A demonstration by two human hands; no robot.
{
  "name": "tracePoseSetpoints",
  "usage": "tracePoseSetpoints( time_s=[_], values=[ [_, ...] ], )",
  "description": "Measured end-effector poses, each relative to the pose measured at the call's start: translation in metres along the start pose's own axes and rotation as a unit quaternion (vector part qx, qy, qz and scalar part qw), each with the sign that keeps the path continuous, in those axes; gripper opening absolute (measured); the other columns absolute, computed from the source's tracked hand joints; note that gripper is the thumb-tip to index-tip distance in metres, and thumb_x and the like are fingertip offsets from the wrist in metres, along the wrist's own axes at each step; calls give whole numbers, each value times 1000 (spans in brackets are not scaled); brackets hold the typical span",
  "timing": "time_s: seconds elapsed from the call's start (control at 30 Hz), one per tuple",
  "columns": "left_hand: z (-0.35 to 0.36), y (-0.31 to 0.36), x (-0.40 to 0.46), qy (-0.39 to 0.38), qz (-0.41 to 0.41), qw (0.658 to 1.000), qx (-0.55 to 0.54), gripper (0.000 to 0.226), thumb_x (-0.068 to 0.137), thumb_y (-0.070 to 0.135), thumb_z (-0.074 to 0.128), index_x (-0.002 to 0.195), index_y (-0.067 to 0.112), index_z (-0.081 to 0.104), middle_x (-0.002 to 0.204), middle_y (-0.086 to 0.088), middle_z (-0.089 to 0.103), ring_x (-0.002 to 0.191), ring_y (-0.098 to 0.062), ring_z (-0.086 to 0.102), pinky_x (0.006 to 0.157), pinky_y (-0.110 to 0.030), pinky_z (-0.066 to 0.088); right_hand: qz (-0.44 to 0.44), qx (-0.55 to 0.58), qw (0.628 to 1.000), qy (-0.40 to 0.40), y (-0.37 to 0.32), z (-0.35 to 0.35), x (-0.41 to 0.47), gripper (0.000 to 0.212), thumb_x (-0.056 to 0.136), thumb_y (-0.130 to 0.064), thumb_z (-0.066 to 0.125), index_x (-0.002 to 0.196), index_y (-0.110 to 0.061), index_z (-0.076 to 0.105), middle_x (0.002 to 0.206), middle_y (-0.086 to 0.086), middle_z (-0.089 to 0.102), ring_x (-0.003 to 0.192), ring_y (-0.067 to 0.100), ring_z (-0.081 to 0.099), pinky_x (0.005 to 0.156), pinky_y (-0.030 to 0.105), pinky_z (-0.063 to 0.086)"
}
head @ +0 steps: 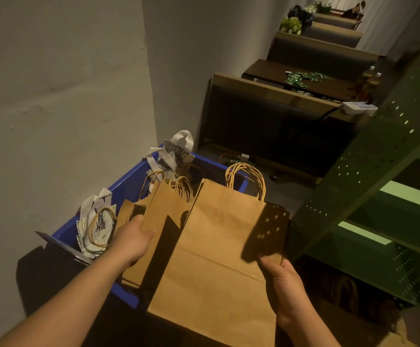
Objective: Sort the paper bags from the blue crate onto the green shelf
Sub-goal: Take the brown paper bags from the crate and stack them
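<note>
Pinching the right edge of a large brown paper bag (pixel 219 251), right hand (pixel 285 289) has its thumb on the front face, fingers hidden behind the paper. Bag is held flat and upright over the near end of the blue crate (pixel 126 186), twisted handles (pixel 246 180) up. Left hand (pixel 131 240) reaches into the crate, thumb on the face of a smaller brown bag (pixel 154 221), fingers curled round its edge. More brown bags stand behind it, plus white printed bags (pixel 96 226) at both crate ends. Green shelf (pixel 369 176), perforated steel, stands just right of the crate. Shadow of its holes falls on the large bag's upper right corner. Dark seating and a bench (pixel 274 71) with green packets (pixel 301 77) sit beyond.
</note>
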State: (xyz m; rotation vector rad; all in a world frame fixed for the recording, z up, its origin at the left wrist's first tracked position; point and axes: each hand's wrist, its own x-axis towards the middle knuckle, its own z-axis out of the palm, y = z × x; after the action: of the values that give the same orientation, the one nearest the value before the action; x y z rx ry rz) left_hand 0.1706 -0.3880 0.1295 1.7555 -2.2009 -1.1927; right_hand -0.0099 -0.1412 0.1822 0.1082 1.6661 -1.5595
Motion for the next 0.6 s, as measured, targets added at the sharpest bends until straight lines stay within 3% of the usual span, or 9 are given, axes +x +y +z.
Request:
tracePoseSetpoints(
  time_s=[0.1, 0.17, 0.27, 0.37, 0.47, 0.6],
  values=[
    [-10, 9, -8, -3, 44, 999, 4, 35, 105, 25, 53, 140, 20, 51, 107, 8, 63, 89, -10, 62, 72, -31, 51, -6, 15, 1000, -8, 0, 1, 0, 17, 95, -9, 63, 113, -8, 62, 102, 14, 69, 91, 24, 63, 69, 31, 42],
    [-19, 16, -13, 2, 59, 998, -4, 30, 106, 24, 51, 136, 22, 51, 99, 5, 64, 83, -14, 63, 63, -31, 45, -16, 27, 999, -20, -1, 2, 0, 17, 96, -9, 61, 113, -11, 62, 106, 11, 69, 94, 21, 63, 70, 29, 41],
    [-38, 27, -24, 16, 59, 997, -55, 18, 106, 25, 50, 124, 26, 52, 100, -2, 66, 84, -23, 66, 65, -37, 50, -27, 28, 999, -36, -4, 4, 0, 19, 97, -9, 58, 116, -11, 61, 106, 11, 70, 93, 22, 64, 70, 30, 42],
    [-58, 36, -34, 35, 58, 990, -121, 7, 104, 26, 51, 110, 28, 55, 99, -6, 69, 86, -30, 69, 75, -49, 57, -24, 55, 996, -65, -10, 6, 0, 22, 98, -9, 57, 119, -9, 59, 87, 8, 74, 71, 23, 72, 60, 31, 49],
    [-74, 43, -41, 29, 69, 981, -178, 13, 103, 28, 52, 113, 33, 58, 100, -7, 73, 90, -34, 71, 81, -59, 59, -28, 70, 994, -74, -19, 10, -4, 24, 98, -11, 59, 121, -8, 57, 76, 3, 71, 56, 14, 70, 50, 24, 50],
    [-87, 53, -49, 14, 107, 966, -235, 24, 103, 23, 52, 121, 37, 57, 97, 1, 75, 91, -28, 73, 75, -50, 59, -30, 68, 995, -61, -32, 15, -7, 28, 95, -17, 66, 115, -3, 52, 81, 10, 67, 48, 14, 68, 39, 21, 50]
  ],
)
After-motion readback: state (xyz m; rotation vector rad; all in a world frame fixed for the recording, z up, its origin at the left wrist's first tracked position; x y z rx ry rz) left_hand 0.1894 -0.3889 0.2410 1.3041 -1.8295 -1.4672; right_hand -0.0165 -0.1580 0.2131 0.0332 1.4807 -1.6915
